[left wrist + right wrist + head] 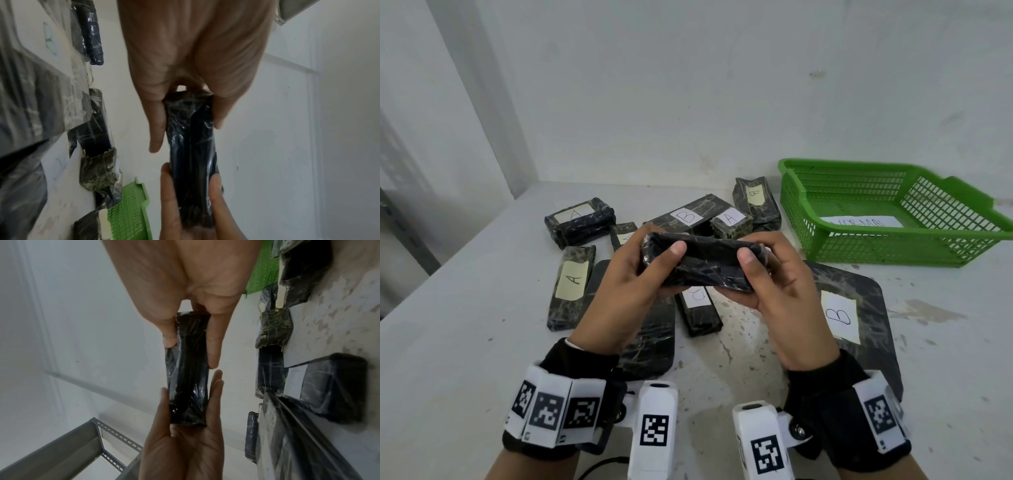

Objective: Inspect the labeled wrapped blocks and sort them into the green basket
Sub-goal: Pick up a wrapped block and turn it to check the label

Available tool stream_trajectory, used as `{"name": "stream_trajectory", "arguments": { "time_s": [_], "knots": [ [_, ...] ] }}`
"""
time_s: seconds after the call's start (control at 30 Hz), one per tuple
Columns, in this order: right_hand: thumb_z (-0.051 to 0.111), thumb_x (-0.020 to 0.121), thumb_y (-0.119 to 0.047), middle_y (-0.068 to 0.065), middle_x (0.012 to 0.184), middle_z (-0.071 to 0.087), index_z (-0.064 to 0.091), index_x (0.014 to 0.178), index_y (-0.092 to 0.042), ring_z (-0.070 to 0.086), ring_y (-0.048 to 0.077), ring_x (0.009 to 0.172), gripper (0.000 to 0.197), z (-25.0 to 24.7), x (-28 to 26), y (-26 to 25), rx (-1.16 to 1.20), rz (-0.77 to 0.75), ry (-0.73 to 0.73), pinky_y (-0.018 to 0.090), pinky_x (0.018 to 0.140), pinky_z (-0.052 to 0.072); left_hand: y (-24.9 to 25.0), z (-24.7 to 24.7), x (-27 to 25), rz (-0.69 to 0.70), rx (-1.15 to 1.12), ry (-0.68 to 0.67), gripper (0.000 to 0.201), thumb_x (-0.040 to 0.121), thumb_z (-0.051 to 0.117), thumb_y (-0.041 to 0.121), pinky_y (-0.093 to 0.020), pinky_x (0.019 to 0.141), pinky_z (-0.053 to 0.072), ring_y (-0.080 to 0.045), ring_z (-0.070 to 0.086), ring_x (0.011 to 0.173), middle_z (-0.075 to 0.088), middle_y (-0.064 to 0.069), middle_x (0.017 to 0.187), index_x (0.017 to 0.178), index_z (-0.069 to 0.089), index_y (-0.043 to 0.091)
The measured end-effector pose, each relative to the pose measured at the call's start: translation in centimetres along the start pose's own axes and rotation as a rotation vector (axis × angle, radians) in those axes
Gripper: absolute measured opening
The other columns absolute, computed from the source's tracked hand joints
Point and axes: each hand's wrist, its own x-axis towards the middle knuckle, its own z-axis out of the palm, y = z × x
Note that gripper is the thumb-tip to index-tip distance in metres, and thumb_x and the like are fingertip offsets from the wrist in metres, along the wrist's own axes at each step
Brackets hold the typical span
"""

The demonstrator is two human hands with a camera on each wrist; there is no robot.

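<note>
Both hands hold one black plastic-wrapped block [705, 262] above the table, its label out of sight. My left hand [633, 274] grips its left end, thumb on top. My right hand [767, 277] grips the right end the same way. The left wrist view shows the held block [191, 146] pinched between thumb and fingers at both ends; the right wrist view shows the same block [188, 378]. The green basket [893, 246] stands at the back right with a white paper slip inside. Other wrapped blocks lie below: one marked A [571, 284], one marked B [688, 216].
A large flat wrapped pad marked B [859, 308] lies right of my hands, another dark pad [650, 342] under my left wrist. More A and B blocks [580, 221] cluster near the back wall. A grey metal shelf frame [61, 447] stands off the table's left side.
</note>
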Motion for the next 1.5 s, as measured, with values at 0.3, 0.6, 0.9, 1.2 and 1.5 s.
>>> {"name": "stream_trajectory", "arguments": {
  "time_s": [0.3, 0.6, 0.9, 1.2, 1.5],
  "knots": [
    [0.064, 0.091, -0.030, -0.004, 0.080, 0.063, 0.063, 0.080, -0.027, 0.068, 0.016, 0.083, 0.011, -0.1, 0.1, -0.3, -0.085, -0.041, 0.006, 0.046, 0.072, 0.061, 0.0, 0.0, -0.1, 0.016, 0.023, 0.007, 0.026, 0.086, 0.069, 0.030, -0.031, 0.072, 0.058, -0.021, 0.072, 0.092, 0.073, -0.008, 0.099, 0.101, 0.065, 0.009],
    [0.065, 0.092, -0.036, 0.007, 0.074, 0.051, 0.056, 0.079, -0.015, 0.052, 0.016, 0.072, 0.026, 0.4, -0.2, 0.0, -0.176, -0.095, 0.026, 0.038, 0.071, 0.052, 0.3, 0.7, -0.1, 0.016, 0.027, 0.058, 0.028, 0.082, 0.059, 0.028, -0.030, 0.064, 0.059, -0.015, 0.071, 0.074, 0.071, -0.001, 0.077, 0.087, 0.056, 0.001],
    [0.074, 0.084, -0.031, -0.003, 0.060, 0.047, 0.049, 0.068, -0.016, 0.046, 0.016, 0.062, 0.033, 0.5, -0.4, 0.2, -0.225, -0.104, 0.137, 0.054, 0.064, 0.052, 0.1, 1.3, -0.5, -0.008, 0.010, 0.041, 0.040, 0.080, 0.065, 0.028, -0.030, 0.067, 0.058, -0.018, 0.071, 0.077, 0.070, -0.006, 0.079, 0.092, 0.054, -0.008],
    [0.074, 0.080, -0.019, 0.004, 0.073, 0.056, 0.054, 0.078, -0.010, 0.062, 0.016, 0.072, 0.022, 0.4, -0.4, -0.4, -0.133, -0.077, 0.045, 0.031, 0.066, 0.058, 0.1, 1.4, -0.3, -0.028, -0.024, 0.117, 0.036, 0.073, 0.067, 0.029, -0.027, 0.069, 0.057, -0.015, 0.071, 0.079, 0.072, -0.003, 0.086, 0.099, 0.059, 0.005],
    [0.072, 0.087, -0.024, -0.008, 0.090, 0.065, 0.063, 0.092, -0.018, 0.064, 0.007, 0.086, 0.012, 0.6, -0.5, -0.5, -0.175, -0.165, 0.022, 0.027, 0.076, 0.056, -0.4, 0.1, 0.2, 0.000, 0.037, 0.261, 0.047, 0.071, 0.083, 0.036, -0.038, 0.087, 0.053, -0.023, 0.069, 0.095, 0.067, -0.010, 0.107, 0.106, 0.061, 0.014]
  ]
}}
